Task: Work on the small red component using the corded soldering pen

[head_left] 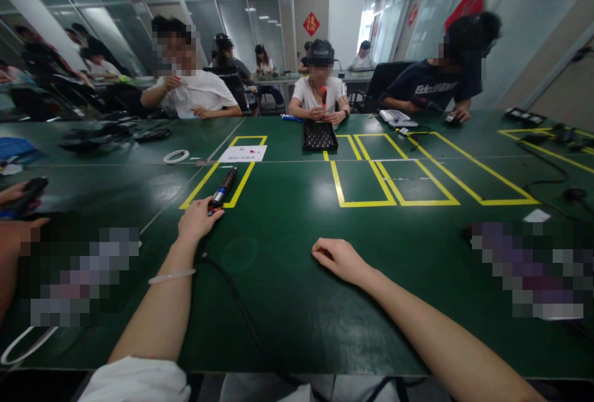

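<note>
My left hand [198, 219] reaches to the yellow-taped rectangle at the left, its fingers closed on the near end of an electric screwdriver [224, 187]. The tool is a slim dark cylinder with a silver and blue band and some red by my fingers; it lies slanted, its far end pointing away from me. A black cable [236, 297] runs across the table near my left forearm. My right hand [342, 260] rests on the green table [288, 303], loosely closed, with nothing visible in it.
A white paper sheet [242, 153] lies beyond the screwdriver. A white ring of tape [176, 156] is to its left. Yellow tape outlines [369, 204] mark the right side. Across the table, a person handles a red-tipped tool over a black tray [320, 137]. Other people sit around.
</note>
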A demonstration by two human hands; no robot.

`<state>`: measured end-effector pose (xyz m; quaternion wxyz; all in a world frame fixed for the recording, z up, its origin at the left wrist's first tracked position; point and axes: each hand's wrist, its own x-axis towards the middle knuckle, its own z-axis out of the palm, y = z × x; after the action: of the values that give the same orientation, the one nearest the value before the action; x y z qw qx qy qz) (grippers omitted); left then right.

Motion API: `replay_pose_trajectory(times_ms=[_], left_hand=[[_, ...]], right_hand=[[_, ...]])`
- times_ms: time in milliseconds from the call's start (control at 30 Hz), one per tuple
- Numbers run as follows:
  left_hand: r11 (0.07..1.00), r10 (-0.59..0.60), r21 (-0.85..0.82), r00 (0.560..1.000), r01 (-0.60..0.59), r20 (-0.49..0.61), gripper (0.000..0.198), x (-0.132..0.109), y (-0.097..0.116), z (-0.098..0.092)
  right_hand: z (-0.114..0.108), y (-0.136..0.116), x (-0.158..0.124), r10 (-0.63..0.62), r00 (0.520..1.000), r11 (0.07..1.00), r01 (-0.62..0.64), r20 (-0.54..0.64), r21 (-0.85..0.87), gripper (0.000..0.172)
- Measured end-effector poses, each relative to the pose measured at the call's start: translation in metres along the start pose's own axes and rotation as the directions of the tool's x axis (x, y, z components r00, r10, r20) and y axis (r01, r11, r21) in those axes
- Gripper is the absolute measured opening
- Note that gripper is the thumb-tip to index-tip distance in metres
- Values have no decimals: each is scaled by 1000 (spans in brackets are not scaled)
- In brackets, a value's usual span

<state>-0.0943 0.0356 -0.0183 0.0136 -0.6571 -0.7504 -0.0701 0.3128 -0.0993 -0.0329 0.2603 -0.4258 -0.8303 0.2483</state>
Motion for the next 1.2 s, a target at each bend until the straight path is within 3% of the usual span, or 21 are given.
replay_pose_trajectory(times_ms=[133,333,500,633,733,800,833,867,967,1067,1200], left_hand=[[999,-35,6,999,35,-9,62,-1,-11,-3],[993,-9,115,988,27,-152,50,-11,10,-6],[990,-17,135,995,30,-102,29,-17,18,-12],[990,-39,130,983,63,-178,31,-20,22,-15],[1000,9,-18,974,-14,-226,34,-22,38,-14],[947,126,-276,981,-163,-148,35,-29,59,-12],[872,223,-428,971,-236,-81,36,-34,73,-11],[766,344,-574,939,-289,-14,37,-42,88,-9],[508,630,-815,765,-277,132,41,-72,133,-8],[404,758,-887,624,-223,188,49,-102,166,-9],[375,834,-909,495,-183,244,60,-123,179,-10]], right_hand=[[1,0,1,-2,1000,1000,2,5,2,10],[2,2,1,8,1000,1000,-8,13,-9,11],[3,4,2,10,1000,1000,-10,12,-5,11],[3,4,1,7,1000,1000,-7,9,-1,11],[3,3,1,7,1000,1000,-7,6,5,11],[3,3,1,12,1000,1000,-12,7,17,10],[3,3,1,17,1000,999,-18,7,26,9],[3,3,1,24,1000,999,-24,4,39,8],[3,3,1,33,999,995,-31,-19,92,20],[4,1,1,2,1000,991,2,-28,132,36],[4,-3,1,-65,998,990,66,-17,125,13]])
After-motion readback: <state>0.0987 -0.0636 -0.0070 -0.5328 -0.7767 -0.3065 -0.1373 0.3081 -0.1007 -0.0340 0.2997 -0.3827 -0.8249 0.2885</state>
